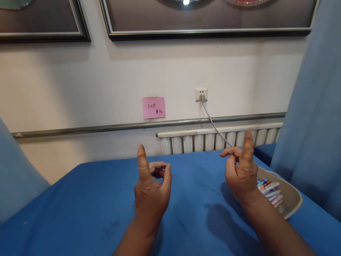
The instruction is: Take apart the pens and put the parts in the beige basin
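Note:
My left hand (150, 186) is raised above the blue cloth (76, 227), its index finger pointing up. The thumb stands off to the right, and the other fingers are partly curled behind it. My right hand (242, 173) is also raised, index finger upright and thumb bent. Another finger reaches out to the left. Both hands are open with nothing in them, well apart from each other. Just behind and right of my right hand is a beige basket (292, 204) containing several slim pens or tubes (273, 195); my right hand and forearm hide part of it.
Blue curtains (323, 122) hang at the right and left sides. Beyond the cloth's far edge are a white radiator (188, 142), a metal rail (109, 128) and a wall socket (201, 94) with a plugged-in cord (213, 123). A pink note (153, 107) and framed pictures (207, 32) are on the wall.

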A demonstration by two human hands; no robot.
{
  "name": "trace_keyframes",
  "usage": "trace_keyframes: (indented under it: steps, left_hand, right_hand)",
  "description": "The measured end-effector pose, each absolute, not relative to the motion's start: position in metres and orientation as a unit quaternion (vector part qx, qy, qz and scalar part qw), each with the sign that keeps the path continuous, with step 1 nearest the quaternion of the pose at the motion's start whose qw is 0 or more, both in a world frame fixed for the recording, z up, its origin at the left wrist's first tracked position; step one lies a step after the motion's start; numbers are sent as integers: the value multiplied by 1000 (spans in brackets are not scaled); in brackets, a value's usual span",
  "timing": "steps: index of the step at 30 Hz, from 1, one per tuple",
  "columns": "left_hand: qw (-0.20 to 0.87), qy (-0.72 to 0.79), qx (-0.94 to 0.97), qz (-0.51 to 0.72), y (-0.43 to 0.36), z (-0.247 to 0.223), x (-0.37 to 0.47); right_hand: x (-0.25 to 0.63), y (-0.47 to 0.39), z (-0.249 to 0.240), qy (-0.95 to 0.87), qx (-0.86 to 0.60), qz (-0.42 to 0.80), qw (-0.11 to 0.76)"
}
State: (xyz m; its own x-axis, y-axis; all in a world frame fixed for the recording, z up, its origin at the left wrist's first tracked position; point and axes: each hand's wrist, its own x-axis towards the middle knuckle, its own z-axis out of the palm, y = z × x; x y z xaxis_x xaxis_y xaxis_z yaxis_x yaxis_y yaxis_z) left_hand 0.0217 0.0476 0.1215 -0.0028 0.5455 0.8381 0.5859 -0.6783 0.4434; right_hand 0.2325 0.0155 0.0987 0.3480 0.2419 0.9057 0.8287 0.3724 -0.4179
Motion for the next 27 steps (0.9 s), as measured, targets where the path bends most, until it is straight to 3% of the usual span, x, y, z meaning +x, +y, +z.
trace_keyframes:
  steps: [13, 19, 24, 27]
  left_hand:
    - [11, -395, -721, -569, 46, 120, 24]
    - [22, -392, -783, -482, 50, 118, 25]
    - [45, -385, -821, -420, 54, 113, 29]
    - [53, -397, -827, -395, 53, 111, 33]
  right_hand:
    - [232, 16, 98, -539, -520, -220, 625]
    - [214, 14, 95, -596, -530, -125, 590]
    - [221, -3, 82, -683, -536, -35, 494]
    - [267, -22, 60, -595, -597, -65, 534]
